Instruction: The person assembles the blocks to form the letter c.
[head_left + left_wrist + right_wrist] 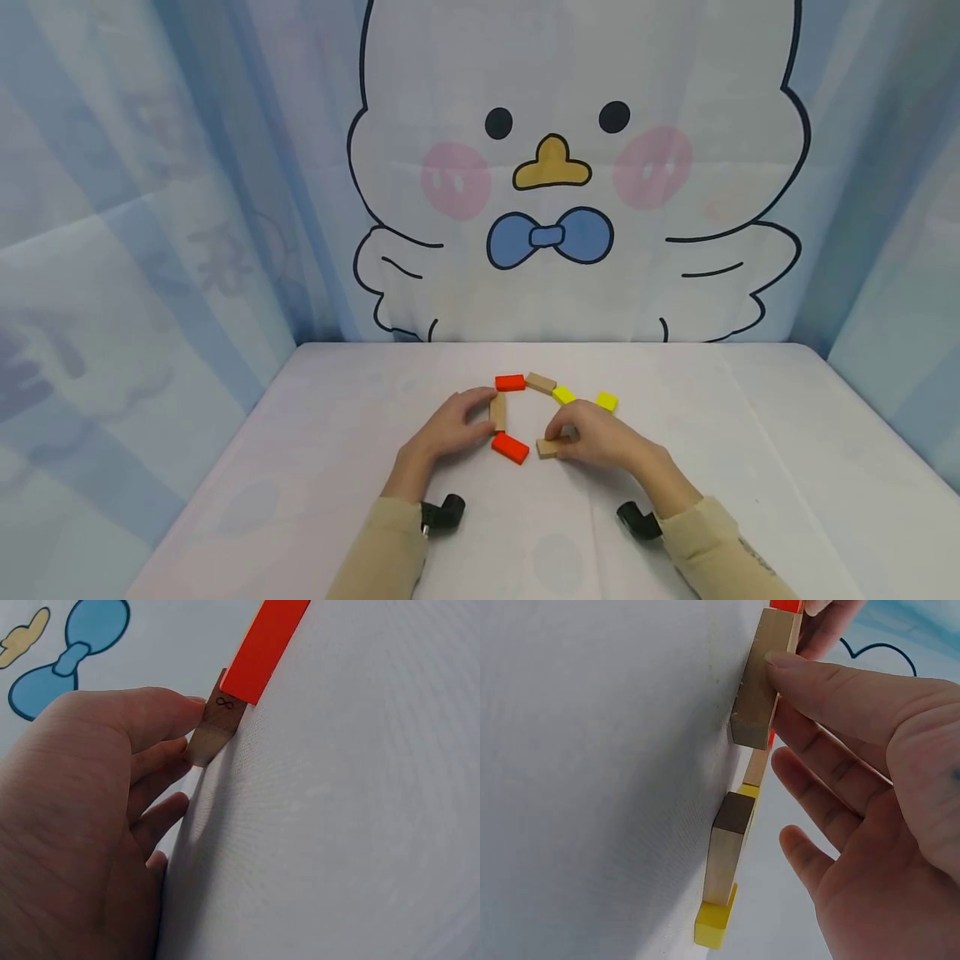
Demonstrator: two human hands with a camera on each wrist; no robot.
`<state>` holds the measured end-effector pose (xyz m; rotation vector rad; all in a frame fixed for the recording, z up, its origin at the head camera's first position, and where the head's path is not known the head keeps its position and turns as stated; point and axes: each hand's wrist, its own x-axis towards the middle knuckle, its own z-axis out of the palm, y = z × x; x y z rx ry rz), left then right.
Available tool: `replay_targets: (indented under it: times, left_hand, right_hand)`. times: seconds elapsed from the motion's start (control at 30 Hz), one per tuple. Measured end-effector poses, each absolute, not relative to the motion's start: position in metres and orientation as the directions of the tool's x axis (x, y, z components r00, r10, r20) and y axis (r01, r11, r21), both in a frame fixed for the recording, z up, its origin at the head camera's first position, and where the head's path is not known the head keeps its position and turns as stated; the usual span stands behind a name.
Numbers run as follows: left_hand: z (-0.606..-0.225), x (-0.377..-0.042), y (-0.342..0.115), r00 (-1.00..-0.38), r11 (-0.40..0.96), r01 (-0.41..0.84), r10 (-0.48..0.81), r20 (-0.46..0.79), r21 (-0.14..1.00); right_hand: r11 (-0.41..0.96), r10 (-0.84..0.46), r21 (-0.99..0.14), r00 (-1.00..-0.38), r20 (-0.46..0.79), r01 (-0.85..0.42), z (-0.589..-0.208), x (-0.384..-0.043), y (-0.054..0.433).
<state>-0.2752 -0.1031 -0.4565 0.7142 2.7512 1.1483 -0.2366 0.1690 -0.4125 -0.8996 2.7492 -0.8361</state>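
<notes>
Right hand point(889, 814) pinches wooden block point(547, 449), long axis left to right.

and there it is in the head view: the right hand point(600, 435) is covering one end of the pale wooden block point(546, 448) in its pinch, and behind it the dark-ended block point(724, 862) vanishes, caught only by the right wrist camera! the knuckles clip a corner of the yellow block point(562, 394) too. across the way, fingertips of the left hand point(450, 425) mask the edge of the second wooden block point(498, 412). writing on the right sleeve point(723, 542)? too small to read! the printed bird point(555, 50) loses its crown, and the left wrist view slices the red block point(266, 652) at the top edge.
</notes>
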Motion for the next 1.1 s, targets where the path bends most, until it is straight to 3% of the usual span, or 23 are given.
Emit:
replay_targets:
  times: [0.37, 1.1]
  left_hand:
    - [-0.457, -0.274, -0.104, -0.897, 0.623, 0.365, 0.434, 0.083, 0.692]
    - [-0.453, -0.274, -0.102, -0.896, 0.632, 0.364, 0.438, 0.072, 0.685]
  right_hand:
    - [0.652, -0.609, -0.526, -0.79, 0.066, -0.546, -0.414, -0.23, 0.168]
    - [0.642, -0.606, -0.574, -0.795, 0.025, -0.508, -0.414, -0.223, 0.166]
